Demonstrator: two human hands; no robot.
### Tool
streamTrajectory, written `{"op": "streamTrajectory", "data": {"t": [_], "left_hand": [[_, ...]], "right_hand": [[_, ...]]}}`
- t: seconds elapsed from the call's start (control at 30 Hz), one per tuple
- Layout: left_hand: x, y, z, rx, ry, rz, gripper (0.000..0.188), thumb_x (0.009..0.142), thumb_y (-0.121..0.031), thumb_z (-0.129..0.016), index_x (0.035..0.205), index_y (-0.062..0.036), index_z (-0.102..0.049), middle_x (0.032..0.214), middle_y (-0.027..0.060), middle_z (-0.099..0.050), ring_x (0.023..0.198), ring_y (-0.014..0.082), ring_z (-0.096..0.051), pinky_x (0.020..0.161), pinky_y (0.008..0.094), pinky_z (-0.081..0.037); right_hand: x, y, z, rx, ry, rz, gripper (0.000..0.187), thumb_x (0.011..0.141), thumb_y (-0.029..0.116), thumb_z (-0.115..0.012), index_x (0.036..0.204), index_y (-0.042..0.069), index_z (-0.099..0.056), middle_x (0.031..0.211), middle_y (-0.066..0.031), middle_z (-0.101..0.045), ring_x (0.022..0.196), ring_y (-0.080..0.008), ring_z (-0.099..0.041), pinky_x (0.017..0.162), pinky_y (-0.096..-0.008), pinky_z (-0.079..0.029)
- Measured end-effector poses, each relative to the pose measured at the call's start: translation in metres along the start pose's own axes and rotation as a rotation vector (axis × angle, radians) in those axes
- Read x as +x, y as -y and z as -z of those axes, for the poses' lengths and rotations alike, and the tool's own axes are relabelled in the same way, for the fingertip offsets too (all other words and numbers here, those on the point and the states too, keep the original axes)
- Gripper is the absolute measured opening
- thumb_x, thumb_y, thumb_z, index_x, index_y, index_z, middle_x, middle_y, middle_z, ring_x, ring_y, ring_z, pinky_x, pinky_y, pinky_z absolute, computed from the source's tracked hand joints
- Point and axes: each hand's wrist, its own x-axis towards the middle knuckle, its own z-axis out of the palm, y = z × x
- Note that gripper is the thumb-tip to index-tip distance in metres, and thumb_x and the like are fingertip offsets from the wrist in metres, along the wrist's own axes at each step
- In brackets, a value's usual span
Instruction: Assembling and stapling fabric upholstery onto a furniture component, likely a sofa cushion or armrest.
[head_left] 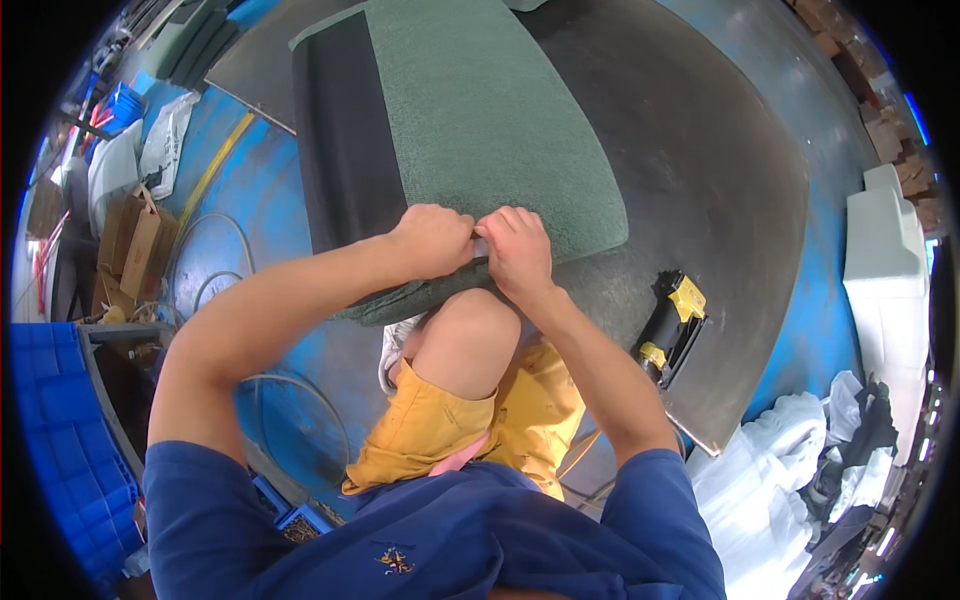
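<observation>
A large upholstered piece (500,120) lies on the dark table, covered in green textured fabric with a black fabric strip (350,130) along its left side. At its near edge, above my raised knee, both of my hands meet. My left hand (435,241) is closed, its fingers curled onto the fabric edge. Close beside it, my right hand (517,248) pinches the same edge, thumb toward the left hand. What lies between the fingertips is mostly hidden. Green fabric (400,302) folds down below the hands. A yellow and black staple gun (674,328) rests right of them.
The dark tabletop (700,150) extends right and beyond the piece. Blue crates (70,430) and a cardboard box (140,245) stand at left. A hose (245,240) loops over the blue floor. White plastic sheeting (765,480) and pale foam pieces (885,270) are at right.
</observation>
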Motion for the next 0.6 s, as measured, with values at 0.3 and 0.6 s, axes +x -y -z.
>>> {"op": "streamTrajectory", "data": {"t": [0.3, 0.6], "left_hand": [[-0.004, 0.003, -0.004, -0.066, 0.147, -0.197, 0.021, 0.088, -0.016, -0.058, 0.09, 0.0032, -0.066, 0.082, 0.0251, -0.07, 0.077, 0.0431, -0.07, 0.072, 0.0522, -0.055], [-0.003, 0.007, -0.001, 0.02, 0.14, -0.267, 0.019, 0.086, -0.016, -0.06, 0.086, 0.0023, -0.064, 0.073, 0.022, -0.069, 0.07, 0.0404, -0.07, 0.068, 0.051, -0.055]], "right_hand": [[-0.005, -0.002, 0.01, 0.055, 0.135, 0.018, 0.007, 0.089, 0.011, -0.067, 0.09, 0.006, -0.063, 0.089, -0.0082, -0.061, 0.089, -0.0304, -0.06, 0.083, -0.0423, -0.047], [-0.002, -0.01, 0.038, -0.034, 0.105, 0.085, 0.019, 0.083, 0.01, -0.072, 0.102, 0.009, -0.071, 0.101, -0.0046, -0.068, 0.098, -0.0279, -0.065, 0.086, -0.0403, -0.052]]}}
